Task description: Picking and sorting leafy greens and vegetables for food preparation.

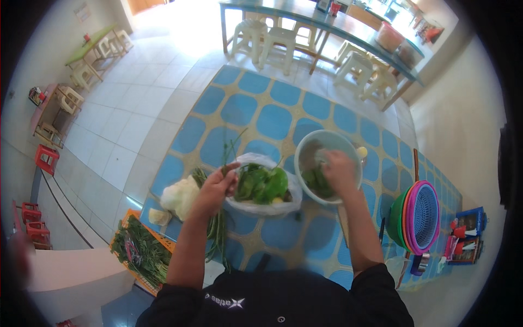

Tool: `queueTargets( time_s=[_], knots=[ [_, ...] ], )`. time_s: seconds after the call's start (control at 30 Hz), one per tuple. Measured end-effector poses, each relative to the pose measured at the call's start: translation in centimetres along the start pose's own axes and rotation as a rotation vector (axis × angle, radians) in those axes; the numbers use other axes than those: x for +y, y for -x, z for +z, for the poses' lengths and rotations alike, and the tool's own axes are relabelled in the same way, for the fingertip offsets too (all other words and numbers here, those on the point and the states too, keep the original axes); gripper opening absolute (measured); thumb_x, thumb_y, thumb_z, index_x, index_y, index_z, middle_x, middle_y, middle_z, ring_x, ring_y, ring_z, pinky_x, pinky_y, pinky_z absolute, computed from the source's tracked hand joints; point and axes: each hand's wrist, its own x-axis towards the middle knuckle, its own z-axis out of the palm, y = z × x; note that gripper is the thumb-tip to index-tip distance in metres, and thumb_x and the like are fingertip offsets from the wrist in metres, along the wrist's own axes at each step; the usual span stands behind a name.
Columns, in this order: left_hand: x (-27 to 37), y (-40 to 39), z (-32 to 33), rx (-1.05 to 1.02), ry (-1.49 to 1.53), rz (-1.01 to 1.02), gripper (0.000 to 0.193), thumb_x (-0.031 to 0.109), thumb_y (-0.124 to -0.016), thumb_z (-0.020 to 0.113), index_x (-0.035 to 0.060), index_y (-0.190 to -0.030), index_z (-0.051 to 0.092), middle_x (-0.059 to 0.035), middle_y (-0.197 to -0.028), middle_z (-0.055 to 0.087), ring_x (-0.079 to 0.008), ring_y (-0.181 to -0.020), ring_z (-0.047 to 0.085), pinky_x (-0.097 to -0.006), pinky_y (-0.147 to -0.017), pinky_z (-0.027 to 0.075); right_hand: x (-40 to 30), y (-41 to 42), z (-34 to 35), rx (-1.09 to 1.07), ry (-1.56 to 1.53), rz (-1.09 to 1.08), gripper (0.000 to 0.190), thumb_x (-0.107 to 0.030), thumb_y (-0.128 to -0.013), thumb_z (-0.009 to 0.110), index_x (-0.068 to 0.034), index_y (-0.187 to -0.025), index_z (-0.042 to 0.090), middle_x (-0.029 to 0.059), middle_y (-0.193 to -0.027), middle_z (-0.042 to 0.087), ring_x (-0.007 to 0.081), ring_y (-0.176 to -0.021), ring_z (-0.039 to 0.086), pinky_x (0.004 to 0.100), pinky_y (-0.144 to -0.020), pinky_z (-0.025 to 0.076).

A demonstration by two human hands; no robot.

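Note:
My left hand [218, 186] is closed on a thin green stem [225, 151] that stands up above its fingers, left of a white plastic bag [265, 209]. Green leaves [273, 184] fill the bag. At the right, my blurred right hand [340, 169] is over a pale bowl [299, 176] with leaves inside; whether its fingers hold something cannot be made out. Long green beans [218, 235] hang past the near side of my left wrist. A cauliflower-like pale vegetable [179, 196] lies left of my left forearm.
Stacked colored plastic colanders [423, 216] stand at the right of the patterned blue table [273, 122]. An orange crate [135, 212] of leafy greens [141, 249] is beside the table's left edge. Beyond the far edge are white plastic stools [280, 43] and a long table [286, 10].

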Motion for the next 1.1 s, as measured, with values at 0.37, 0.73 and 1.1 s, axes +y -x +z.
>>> queueTargets(
  time_s=[0.37, 0.73, 1.1],
  knots=[
    [-0.3, -1.8, 3.2, 0.182, -0.278, 0.108, 0.019, 0.023, -0.088, 0.062, 0.0045, -0.093, 0.066, 0.0085, -0.055, 0.042, -0.0016, -0.044, 0.032, -0.02, -0.041, 0.023, -7.3, -0.8, 4.6, -0.064, -0.104, -0.399, 0.011, -0.012, -0.072, 0.059, -0.009, -0.081, 0.065, 0.0052, -0.105, 0.055, 0.0212, -0.105, 0.05, 0.0381, -0.088, 0.035],
    [4.3, -3.6, 10.5, 0.044, -0.361, 0.344, 0.025, 0.019, -0.084, 0.066, 0.0036, -0.104, 0.067, 0.009, -0.059, 0.046, 0.0, -0.048, 0.034, -0.0188, -0.043, 0.025, -7.0, 0.0, -5.7, -0.011, -1.131, 0.316, 0.013, -0.012, -0.091, 0.056, -0.003, -0.1, 0.057, 0.0003, -0.08, 0.061, 0.0066, -0.075, 0.055, 0.0224, -0.066, 0.044],
    [3.7, -3.7, 14.9, -0.089, -0.368, 0.173, 0.019, 0.017, -0.086, 0.064, 0.0029, -0.098, 0.067, 0.0044, -0.065, 0.055, -0.0025, -0.053, 0.043, -0.0194, -0.048, 0.035, -7.1, 2.3, -6.2, 0.127, -1.026, 0.398, 0.013, -0.008, -0.084, 0.064, -0.002, -0.096, 0.062, 0.0014, -0.081, 0.062, 0.0082, -0.074, 0.057, 0.0234, -0.068, 0.046]
  ],
)
